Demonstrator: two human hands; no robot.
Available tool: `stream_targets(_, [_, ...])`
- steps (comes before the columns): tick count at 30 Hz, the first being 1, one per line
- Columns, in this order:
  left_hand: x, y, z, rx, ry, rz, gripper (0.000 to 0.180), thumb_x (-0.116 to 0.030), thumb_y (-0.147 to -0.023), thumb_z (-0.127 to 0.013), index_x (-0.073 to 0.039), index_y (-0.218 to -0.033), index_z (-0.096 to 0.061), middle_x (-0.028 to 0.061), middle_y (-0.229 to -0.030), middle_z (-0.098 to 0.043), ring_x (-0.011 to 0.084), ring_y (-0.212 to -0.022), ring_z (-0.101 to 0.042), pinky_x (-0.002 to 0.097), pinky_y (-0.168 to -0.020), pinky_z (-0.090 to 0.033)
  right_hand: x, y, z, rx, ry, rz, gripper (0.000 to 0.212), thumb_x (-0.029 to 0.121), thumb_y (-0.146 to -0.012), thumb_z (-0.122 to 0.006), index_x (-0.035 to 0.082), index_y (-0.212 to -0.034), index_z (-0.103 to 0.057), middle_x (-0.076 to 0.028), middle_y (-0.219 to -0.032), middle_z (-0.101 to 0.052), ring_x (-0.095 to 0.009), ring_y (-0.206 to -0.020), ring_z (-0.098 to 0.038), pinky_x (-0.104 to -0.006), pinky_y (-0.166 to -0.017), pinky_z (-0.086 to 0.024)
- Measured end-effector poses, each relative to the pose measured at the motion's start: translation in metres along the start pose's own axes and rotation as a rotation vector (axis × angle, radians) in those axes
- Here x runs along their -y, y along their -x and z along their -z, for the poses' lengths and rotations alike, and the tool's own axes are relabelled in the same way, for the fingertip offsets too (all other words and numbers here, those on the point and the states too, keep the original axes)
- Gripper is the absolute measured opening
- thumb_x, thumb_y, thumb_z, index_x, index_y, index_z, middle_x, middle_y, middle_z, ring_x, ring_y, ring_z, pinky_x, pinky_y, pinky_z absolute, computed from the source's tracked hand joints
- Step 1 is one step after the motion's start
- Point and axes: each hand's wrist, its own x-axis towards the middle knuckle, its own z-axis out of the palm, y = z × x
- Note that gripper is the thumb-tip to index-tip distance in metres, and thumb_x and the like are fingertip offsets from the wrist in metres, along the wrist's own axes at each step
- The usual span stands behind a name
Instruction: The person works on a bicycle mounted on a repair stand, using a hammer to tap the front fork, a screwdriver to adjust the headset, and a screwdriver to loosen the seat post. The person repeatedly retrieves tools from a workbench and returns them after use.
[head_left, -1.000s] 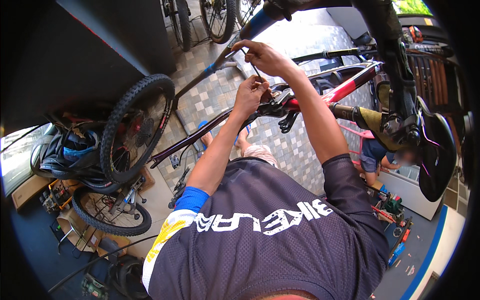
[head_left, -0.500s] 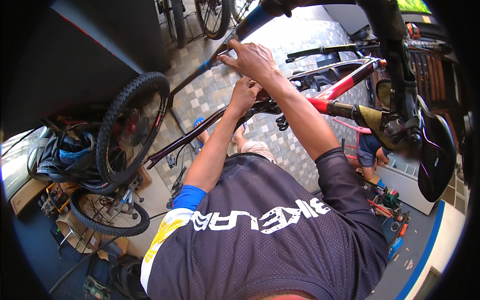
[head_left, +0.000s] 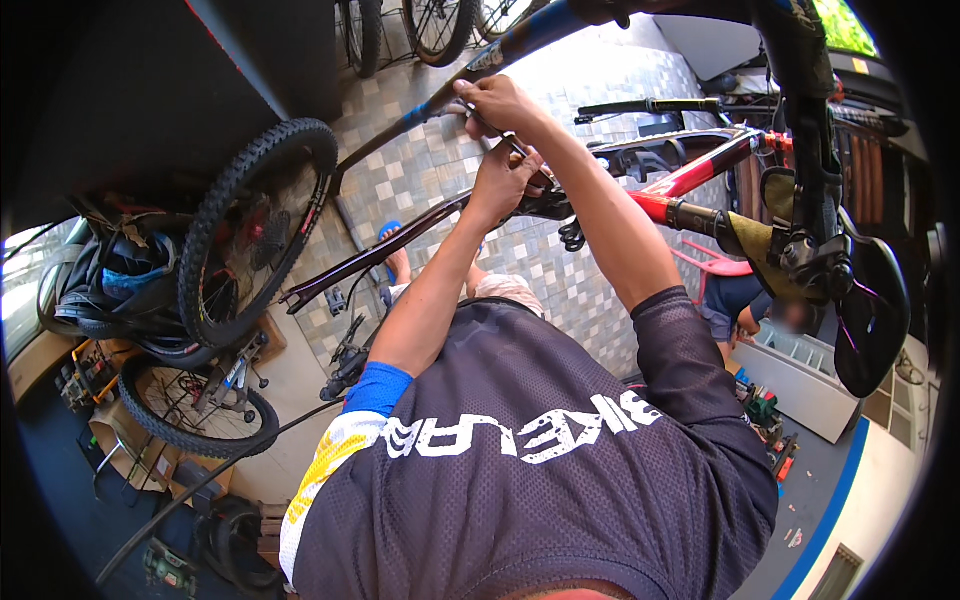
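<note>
My right hand (head_left: 502, 104) is closed with its fingertips on one end of a thin dark rod (head_left: 487, 124), beside a long dark tube with blue marks (head_left: 425, 110). Just below it, my left hand (head_left: 503, 184) is closed in a pinch near the rod's other end. What exactly the rod is cannot be made out. Behind and under my hands is a bicycle frame (head_left: 678, 188) in red and black, held up off the floor. Its dark rear part (head_left: 375, 257) reaches to the lower left, and its black saddle (head_left: 872, 310) hangs at the right.
A knobby-tyred wheel (head_left: 208, 240) stands at left, with another wheel (head_left: 190, 425) below it. Several wheels (head_left: 437, 25) stand at the top. Another person (head_left: 735, 300) crouches at right near a pink chair (head_left: 708, 260). Tools (head_left: 765, 415) lie on the blue floor at lower right.
The view has shifted slightly. My right hand has turned with its fingers curled lower, and the dark rod between my hands now shows. My left hand stays just below it.
</note>
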Motion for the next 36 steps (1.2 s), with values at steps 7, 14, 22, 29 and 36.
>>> stream_targets(7, [-0.006,-0.005,-0.003,0.001,-0.07,-0.036,0.017,-0.018,-0.101,-0.067,-0.003,-0.104,-0.058,0.0087,-0.084,-0.073,0.0137,-0.07,-0.071,0.0271,-0.059,-0.06,0.023,0.009,0.011,-0.084,0.913,0.459,0.019,0.027,-0.092,-0.066,0.013,-0.099,-0.078,-0.015,-0.09,-0.075,-0.035,-0.09,-0.073,-0.0443,-0.079,-0.058])
stream_targets(14, [-0.001,-0.008,-0.008,0.024,-0.087,-0.046,0.017,-0.019,-0.101,-0.067,-0.004,-0.099,-0.059,0.0075,-0.083,-0.073,0.012,-0.071,-0.071,0.0272,-0.057,-0.057,0.022,0.004,0.026,-0.029,0.887,0.669,0.025,0.018,-0.086,-0.071,0.015,-0.11,-0.075,-0.013,-0.091,-0.076,-0.034,-0.09,-0.073,-0.0448,-0.082,-0.057])
stream_targets(22, [0.001,-0.004,-0.011,-0.028,-0.064,-0.045,0.016,-0.018,-0.1,-0.069,-0.005,-0.095,-0.06,0.0068,-0.083,-0.073,0.0119,-0.072,-0.071,0.0259,-0.055,-0.057,0.0,0.019,0.015,-0.105,0.349,0.433,0.039,0.045,-0.103,-0.06,0.011,-0.121,-0.07,-0.017,-0.099,-0.076,-0.029,-0.09,-0.075,-0.0385,-0.072,-0.059])
stream_targets(29, [0.002,-0.003,-0.015,-0.011,-0.117,-0.048,0.013,-0.017,-0.102,-0.065,-0.007,-0.095,-0.062,0.0055,-0.088,-0.075,0.0113,-0.081,-0.073,0.0254,-0.057,-0.059,-0.008,0.001,0.018,0.111,-0.163,0.054,0.047,0.047,-0.106,-0.053,0.002,-0.109,-0.065,-0.01,-0.076,-0.075,-0.018,-0.06,-0.073,-0.0254,-0.045,-0.048])
stream_targets(36, [0.0,-0.006,-0.014,0.007,-0.109,-0.015,0.02,-0.021,-0.1,-0.07,-0.009,-0.091,-0.057,0.0056,-0.083,-0.074,0.0133,-0.081,-0.075,0.0269,-0.054,-0.055,0.011,0.014,0.018,-0.022,0.376,0.329,0.023,0.021,-0.096,-0.064,0.003,-0.109,-0.07,-0.018,-0.094,-0.074,-0.037,-0.092,-0.07,-0.0463,-0.081,-0.053])
